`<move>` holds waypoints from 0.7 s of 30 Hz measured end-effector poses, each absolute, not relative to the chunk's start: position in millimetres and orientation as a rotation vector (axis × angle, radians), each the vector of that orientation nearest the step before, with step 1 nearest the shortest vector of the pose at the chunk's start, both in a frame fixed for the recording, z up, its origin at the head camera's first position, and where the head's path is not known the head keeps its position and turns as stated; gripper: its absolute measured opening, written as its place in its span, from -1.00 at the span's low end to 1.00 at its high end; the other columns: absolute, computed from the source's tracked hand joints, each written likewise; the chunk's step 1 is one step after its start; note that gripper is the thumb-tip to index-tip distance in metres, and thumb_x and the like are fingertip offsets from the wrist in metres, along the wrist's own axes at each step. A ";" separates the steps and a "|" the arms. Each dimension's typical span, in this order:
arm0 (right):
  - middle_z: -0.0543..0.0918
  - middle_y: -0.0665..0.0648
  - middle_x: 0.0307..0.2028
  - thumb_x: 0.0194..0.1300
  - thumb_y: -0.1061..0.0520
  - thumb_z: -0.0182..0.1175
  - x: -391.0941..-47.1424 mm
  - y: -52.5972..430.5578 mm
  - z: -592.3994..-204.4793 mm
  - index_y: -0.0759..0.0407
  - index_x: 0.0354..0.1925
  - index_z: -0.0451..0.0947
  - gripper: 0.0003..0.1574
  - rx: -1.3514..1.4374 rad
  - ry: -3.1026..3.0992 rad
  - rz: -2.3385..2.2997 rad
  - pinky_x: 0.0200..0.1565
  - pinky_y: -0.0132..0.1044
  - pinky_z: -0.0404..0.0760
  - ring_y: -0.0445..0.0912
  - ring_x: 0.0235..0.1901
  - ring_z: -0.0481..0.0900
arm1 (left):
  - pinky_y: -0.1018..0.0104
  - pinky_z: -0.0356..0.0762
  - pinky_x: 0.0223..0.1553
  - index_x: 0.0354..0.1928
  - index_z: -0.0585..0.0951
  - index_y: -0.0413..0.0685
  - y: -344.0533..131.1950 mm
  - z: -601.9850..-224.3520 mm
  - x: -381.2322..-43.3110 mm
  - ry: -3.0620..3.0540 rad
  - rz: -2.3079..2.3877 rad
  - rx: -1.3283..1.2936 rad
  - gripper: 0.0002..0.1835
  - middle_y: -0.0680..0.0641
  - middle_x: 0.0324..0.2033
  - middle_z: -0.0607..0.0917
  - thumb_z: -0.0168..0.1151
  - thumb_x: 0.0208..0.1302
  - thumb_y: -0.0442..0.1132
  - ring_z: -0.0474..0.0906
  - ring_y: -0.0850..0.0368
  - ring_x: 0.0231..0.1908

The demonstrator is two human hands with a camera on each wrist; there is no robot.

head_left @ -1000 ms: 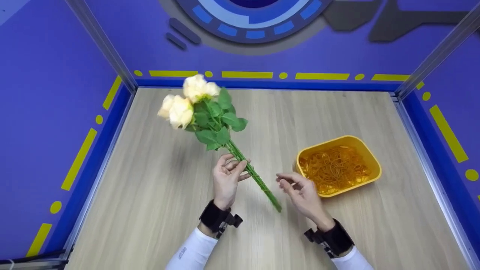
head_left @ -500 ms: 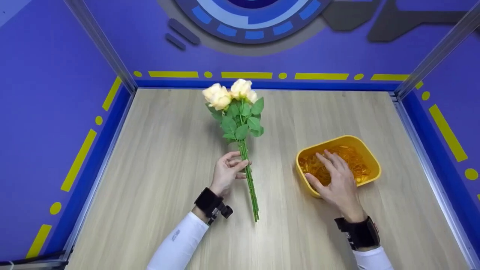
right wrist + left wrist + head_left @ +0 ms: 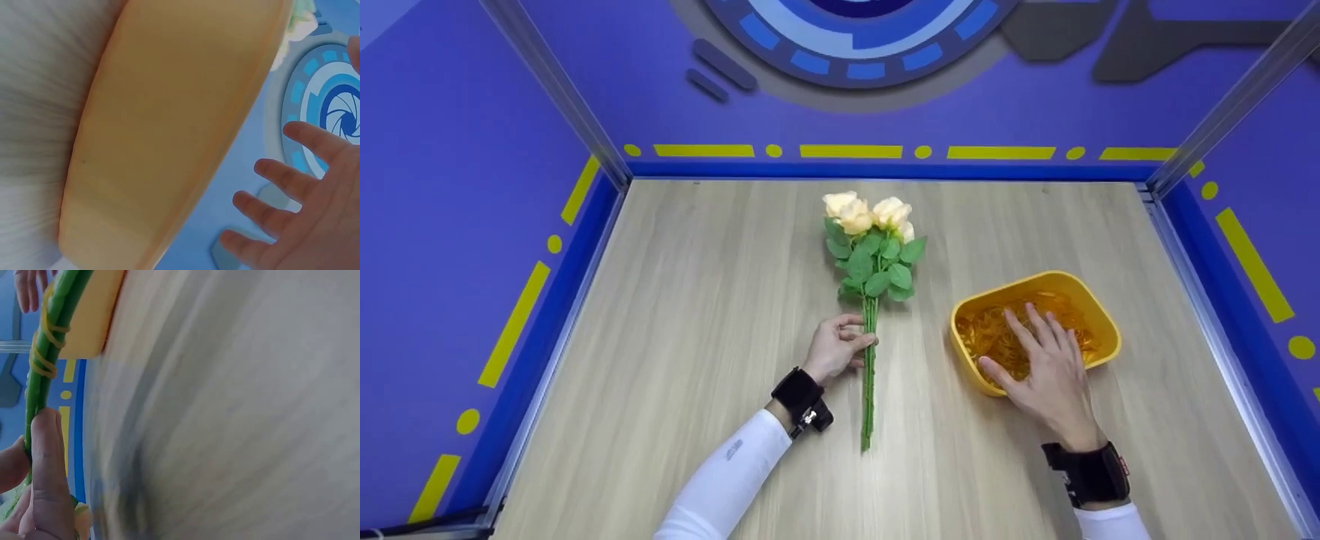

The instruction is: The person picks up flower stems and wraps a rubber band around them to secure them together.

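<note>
My left hand (image 3: 835,349) pinches the green stems of a bunch of cream roses (image 3: 868,247) between thumb and fingers, blooms toward the back wall. In the left wrist view, a yellow rubber band (image 3: 48,332) is wound round the stems (image 3: 62,312) beyond the fingertips. My right hand (image 3: 1054,375), fingers spread and fairly straight, hovers over a yellow tub (image 3: 969,367) of tangled rubber bands (image 3: 997,341). In the right wrist view that hand (image 3: 315,208) is above the tub's rim and holds nothing visible.
The tub stands on the right side of a wood-grain table (image 3: 697,300). Blue printed walls (image 3: 840,112) close off the back and both sides. Metal rails (image 3: 562,97) run up the corners.
The roses have swung from leaning left to nearly straight, and moved right with my left hand. My right hand has gone from beside the stem ends to over the tub.
</note>
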State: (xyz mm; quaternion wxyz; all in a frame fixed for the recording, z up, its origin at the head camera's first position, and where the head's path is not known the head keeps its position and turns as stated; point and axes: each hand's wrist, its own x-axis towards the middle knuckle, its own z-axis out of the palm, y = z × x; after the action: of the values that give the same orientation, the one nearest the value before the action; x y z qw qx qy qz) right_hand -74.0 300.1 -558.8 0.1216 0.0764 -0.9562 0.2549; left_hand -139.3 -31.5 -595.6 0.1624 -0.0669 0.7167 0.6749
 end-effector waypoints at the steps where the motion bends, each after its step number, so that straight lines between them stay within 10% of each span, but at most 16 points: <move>1: 0.32 0.37 0.57 0.24 -0.32 0.45 -73.7 299.3 -559.2 0.02 0.53 0.39 0.03 0.222 -2.796 0.734 0.58 0.56 0.03 0.44 0.56 0.17 | 0.33 0.83 -0.51 0.19 0.61 -0.32 -31.4 -597.1 -140.0 2.056 1.896 -0.192 -0.59 -0.23 -0.20 0.84 0.44 0.34 -0.41 0.72 0.26 -0.47; 10: 0.30 0.36 0.58 0.26 -0.36 0.41 -73.5 295.2 -563.8 0.04 0.55 0.35 0.07 0.217 -2.842 0.703 0.58 0.54 0.04 0.40 0.57 0.17 | 0.35 0.84 -0.48 0.21 0.59 -0.33 -35.6 -602.2 -136.6 2.097 1.760 -0.192 -0.56 -0.07 -0.26 0.74 0.45 0.35 -0.37 0.66 0.23 -0.49; 21: 0.27 0.35 0.60 0.27 -0.36 0.40 -71.4 292.9 -565.6 0.05 0.57 0.31 0.09 0.227 -2.868 0.722 0.60 0.53 -0.01 0.40 0.58 0.15 | -0.05 0.67 0.37 0.38 0.52 -0.21 -68.4 -580.8 -109.5 2.489 1.526 0.035 -0.33 -0.27 0.22 0.71 0.41 0.41 0.05 0.68 -0.19 0.21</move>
State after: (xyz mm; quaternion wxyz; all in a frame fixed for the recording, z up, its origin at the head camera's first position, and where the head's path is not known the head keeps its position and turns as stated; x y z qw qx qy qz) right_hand -71.4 292.9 -565.6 0.0877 0.0762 -0.9632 0.2424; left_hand -109.5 -68.4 -580.8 0.1108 0.0120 0.8472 0.5195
